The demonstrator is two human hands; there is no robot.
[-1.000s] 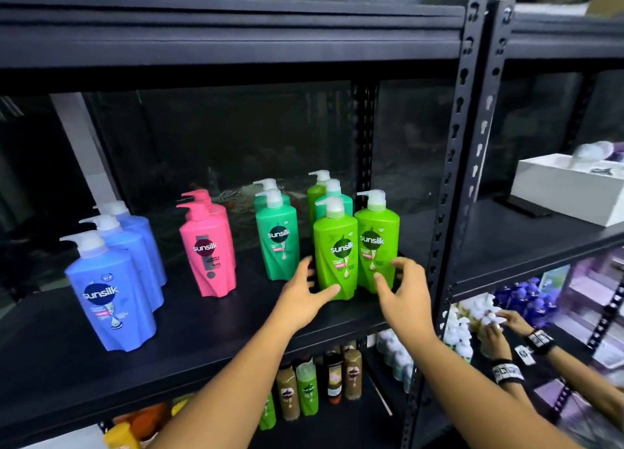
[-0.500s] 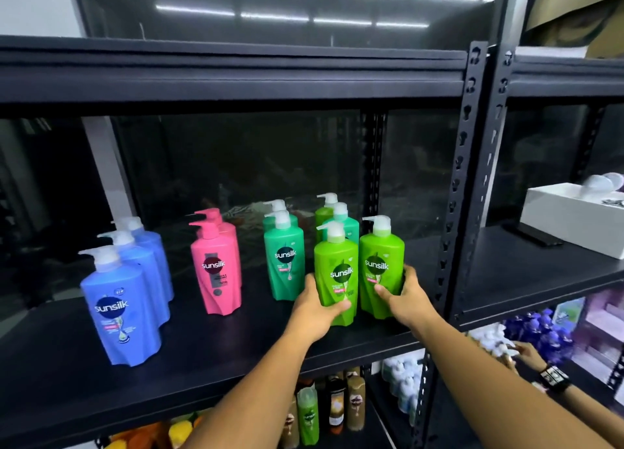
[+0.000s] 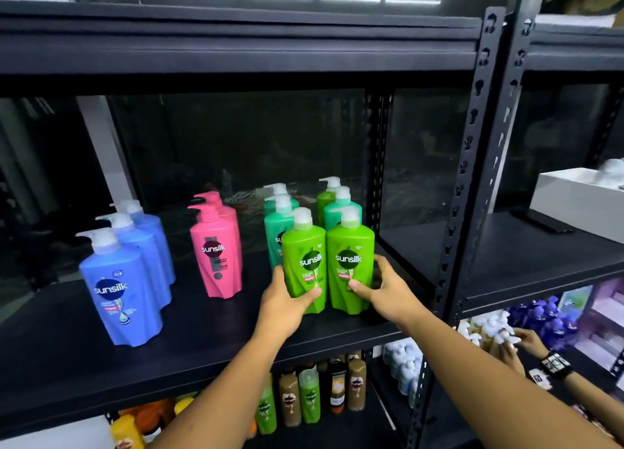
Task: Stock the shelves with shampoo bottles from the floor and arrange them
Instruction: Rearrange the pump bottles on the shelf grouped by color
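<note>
Left forearm [image 3: 233, 377] and right forearm [image 3: 472, 364]: shown bare from lower edge to wrist, slender in shape. Left grip [image 3: 287, 303], right grip [image 3: 385, 295]: shown bare throughout.

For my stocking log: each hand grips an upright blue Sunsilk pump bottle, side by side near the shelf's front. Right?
The colour is wrong. In the head view the left hand and right hand each grip an upright lime-green Sunsilk pump bottle, side by side near the shelf's front. The blue bottles stand further left.
</note>
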